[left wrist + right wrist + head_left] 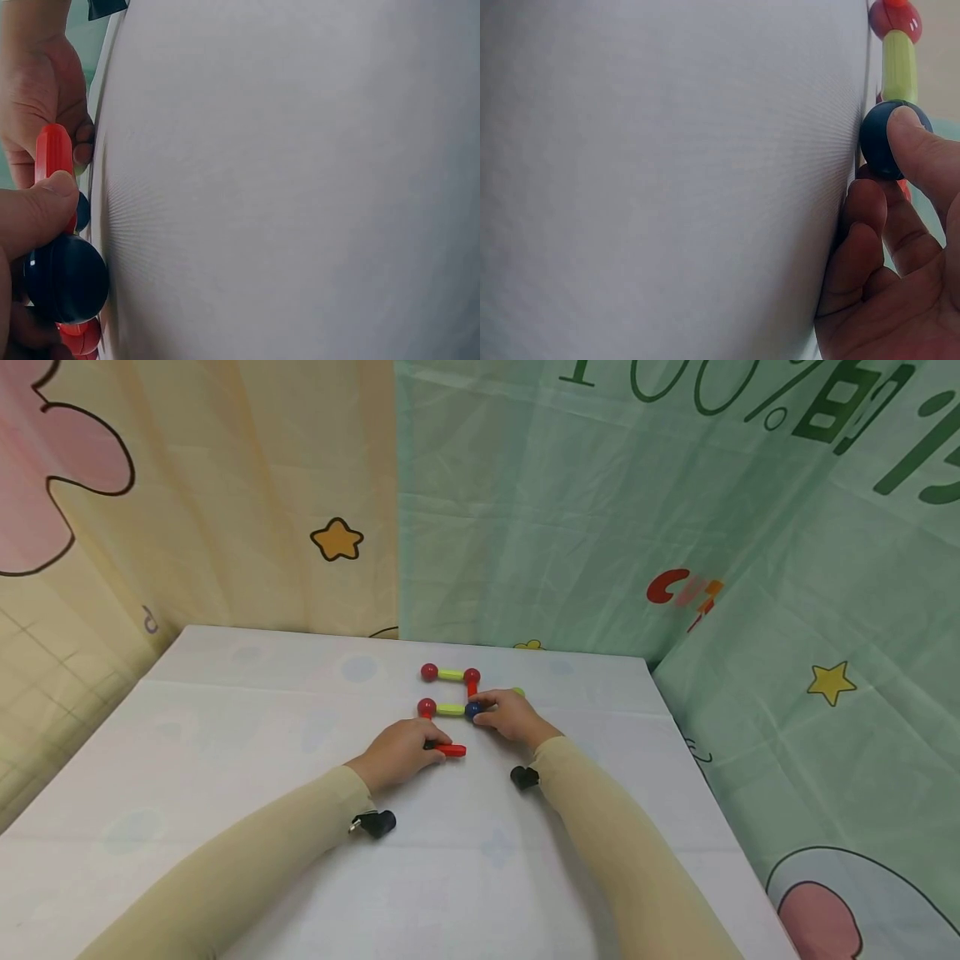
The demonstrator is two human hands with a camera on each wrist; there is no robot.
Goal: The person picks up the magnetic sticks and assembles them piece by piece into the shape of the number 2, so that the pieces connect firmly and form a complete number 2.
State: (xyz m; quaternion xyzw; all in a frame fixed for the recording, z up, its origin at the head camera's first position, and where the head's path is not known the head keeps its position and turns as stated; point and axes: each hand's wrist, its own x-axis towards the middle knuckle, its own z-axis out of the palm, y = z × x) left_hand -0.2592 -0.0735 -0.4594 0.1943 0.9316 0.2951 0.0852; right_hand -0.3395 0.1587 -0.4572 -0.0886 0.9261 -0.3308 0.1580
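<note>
A construction toy of balls and rods lies toward the table's far side. Two red balls (429, 672) (472, 676), yellow-green rods (450, 710) and a red rod (472, 690) make up its zigzag. My right hand (510, 715) pinches the dark blue ball (881, 140) at one corner between thumb and fingers. Nearer me, my left hand (401, 753) grips a red rod (453, 750) at its end, beside another dark blue ball (66, 279), with the thumb on the rod. The rod's free end points right. Another red ball (427, 707) stands just beyond the left hand.
A yellow-green piece (519, 692) shows behind the right hand, partly hidden. The white-covered table (247, 727) ends in front of printed curtains (525, 527). Black wrist cameras (375, 823) hang at both cuffs.
</note>
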